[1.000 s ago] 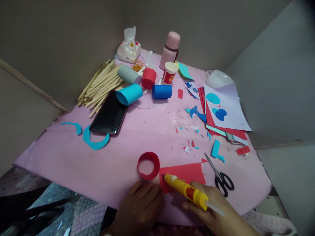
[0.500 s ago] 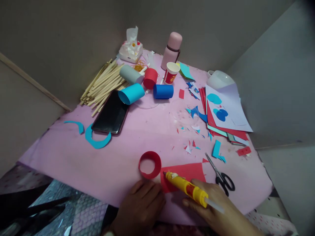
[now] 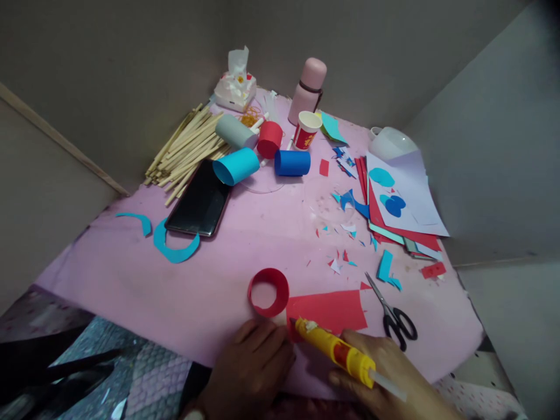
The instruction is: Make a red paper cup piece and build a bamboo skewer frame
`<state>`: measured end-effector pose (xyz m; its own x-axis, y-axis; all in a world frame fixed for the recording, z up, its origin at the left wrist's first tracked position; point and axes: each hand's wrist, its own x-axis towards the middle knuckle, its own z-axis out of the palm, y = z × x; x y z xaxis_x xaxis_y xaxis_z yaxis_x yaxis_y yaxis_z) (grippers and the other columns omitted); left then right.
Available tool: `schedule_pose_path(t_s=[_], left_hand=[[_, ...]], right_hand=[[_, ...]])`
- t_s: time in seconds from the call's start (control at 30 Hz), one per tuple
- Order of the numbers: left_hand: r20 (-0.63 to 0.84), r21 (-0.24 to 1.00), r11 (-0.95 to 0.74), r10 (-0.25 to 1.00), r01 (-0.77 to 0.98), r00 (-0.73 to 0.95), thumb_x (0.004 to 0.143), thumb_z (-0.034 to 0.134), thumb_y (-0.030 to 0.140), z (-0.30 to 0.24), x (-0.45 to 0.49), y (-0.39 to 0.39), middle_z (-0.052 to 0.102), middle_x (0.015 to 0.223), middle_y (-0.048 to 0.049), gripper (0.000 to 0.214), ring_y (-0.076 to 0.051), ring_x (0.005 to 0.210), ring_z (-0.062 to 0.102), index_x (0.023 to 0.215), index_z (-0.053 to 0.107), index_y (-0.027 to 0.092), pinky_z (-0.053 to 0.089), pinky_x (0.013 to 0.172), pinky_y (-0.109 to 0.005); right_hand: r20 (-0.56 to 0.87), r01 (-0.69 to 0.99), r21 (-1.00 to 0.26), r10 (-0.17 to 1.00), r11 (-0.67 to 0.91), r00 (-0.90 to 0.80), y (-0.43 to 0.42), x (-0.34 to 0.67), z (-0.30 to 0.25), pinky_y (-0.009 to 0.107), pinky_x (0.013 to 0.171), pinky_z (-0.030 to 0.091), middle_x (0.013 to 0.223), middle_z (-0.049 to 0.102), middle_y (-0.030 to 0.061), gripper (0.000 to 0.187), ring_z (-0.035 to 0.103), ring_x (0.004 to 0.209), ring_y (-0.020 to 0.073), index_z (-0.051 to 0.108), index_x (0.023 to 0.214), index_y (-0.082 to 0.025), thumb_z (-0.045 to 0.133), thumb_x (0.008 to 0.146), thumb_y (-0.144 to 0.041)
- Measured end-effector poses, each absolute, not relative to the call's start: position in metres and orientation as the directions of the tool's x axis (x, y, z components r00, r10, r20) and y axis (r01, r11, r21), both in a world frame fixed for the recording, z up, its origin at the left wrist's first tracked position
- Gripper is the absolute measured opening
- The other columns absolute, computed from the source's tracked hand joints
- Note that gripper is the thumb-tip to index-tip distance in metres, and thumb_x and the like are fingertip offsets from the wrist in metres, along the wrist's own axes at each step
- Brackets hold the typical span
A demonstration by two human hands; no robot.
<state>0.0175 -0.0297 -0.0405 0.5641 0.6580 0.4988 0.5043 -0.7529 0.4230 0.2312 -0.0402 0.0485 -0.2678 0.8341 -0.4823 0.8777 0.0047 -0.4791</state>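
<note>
Gripping the yellow glue gun [image 3: 336, 348] in the right hand [image 3: 387, 357], shifting its tip down the red sheet's [image 3: 332, 309] left edge, just beside the red ring [image 3: 283, 296]; presumably laying glue there, progressing the join. Resting the left hand [image 3: 256, 359], fingers bent, near that edge; not showing whether pinching anything.

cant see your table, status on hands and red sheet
Right hand: glue gun, tip at left end of red sheet. Left hand: near red ring. Scissors right, off sheet.

Yellow glue gun [image 3: 335, 350] slanted over red paper [image 3: 329, 309]
Its dark nozzle [image 3: 293, 321] pointed toward the flat rectangle's left end; a translucent glue stick [image 3: 388, 385] protruded behind.
</note>
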Motion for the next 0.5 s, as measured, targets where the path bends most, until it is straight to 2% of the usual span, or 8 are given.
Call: schedule_pose_path(t_s=[0.2,0.37,0.5], left_hand=[[0.503,0.430,-0.751,0.660,0.502,0.557,0.096,0.031,0.020,-0.036,0.017,-0.028,0.067,0.083,-0.0029,0.034,-0.018,0.076,0.058,0.081,0.061,0.017,0.040,0.072,-0.034],[0.513,0.412,-0.751,0.659,0.516,0.550,0.095,0.033,0.016,-0.036,0.018,-0.029,0.067,0.082,-0.0023,0.032,-0.017,0.076,0.058,0.083,0.062,0.017,0.039,0.072,-0.035],[0.513,0.410,-0.744,0.667,0.528,0.541,0.095,0.034,0.014,-0.035,0.019,-0.030,0.067,0.083,-0.0024,0.031,-0.018,0.078,0.059,0.081,0.062,0.017,0.039,0.074,-0.036]], right_hand=[[-0.573,0.897,-0.442,0.774,-0.015,-0.269,-0.043,0.235,0.055,0.025,0.052,0.041,0.074,0.071,0.0051,0.025,0.064,0.060,0.0190,0.055,0.076,-0.020,0.055,0.082,-0.044],[-0.633,0.931,-0.366,0.737,-0.015,-0.237,-0.047,0.241,0.056,0.025,0.049,0.039,0.072,0.072,0.0054,0.024,0.066,0.058,0.0199,0.057,0.075,-0.019,0.058,0.081,-0.042],[-0.576,0.932,-0.362,0.781,0.020,-0.241,-0.054,0.249,0.056,0.024,0.053,0.045,0.073,0.072,0.0040,0.027,0.067,0.061,0.0200,0.060,0.077,-0.020,0.059,0.082,-0.046]])
